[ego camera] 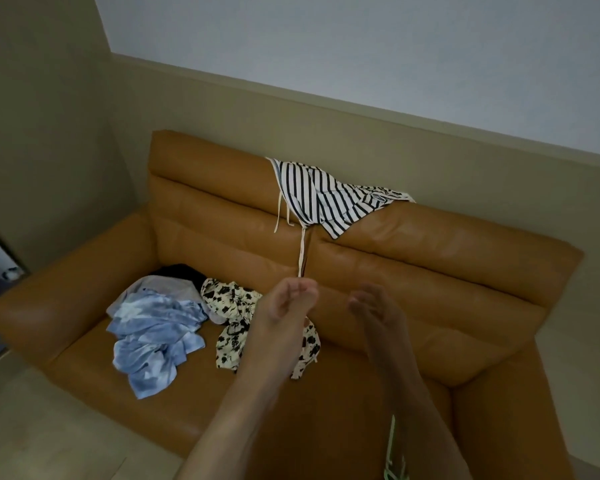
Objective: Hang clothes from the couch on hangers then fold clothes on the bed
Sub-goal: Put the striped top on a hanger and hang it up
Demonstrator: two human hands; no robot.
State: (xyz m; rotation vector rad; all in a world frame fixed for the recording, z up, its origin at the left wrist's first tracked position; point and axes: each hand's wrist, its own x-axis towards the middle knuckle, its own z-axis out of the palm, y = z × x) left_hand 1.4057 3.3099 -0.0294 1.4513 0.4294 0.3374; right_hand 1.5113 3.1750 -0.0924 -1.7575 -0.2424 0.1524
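Honestly, I'd take the top [326,199] by its body, not the tie [302,251]; right grip [371,306] is slack and empty, left grip [284,303] curled, can't tell if it's holding anything.

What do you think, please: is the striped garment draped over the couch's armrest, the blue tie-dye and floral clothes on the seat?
No: the head view shows the striped garment draped over the couch's backrest, not armrest; the rest holds.
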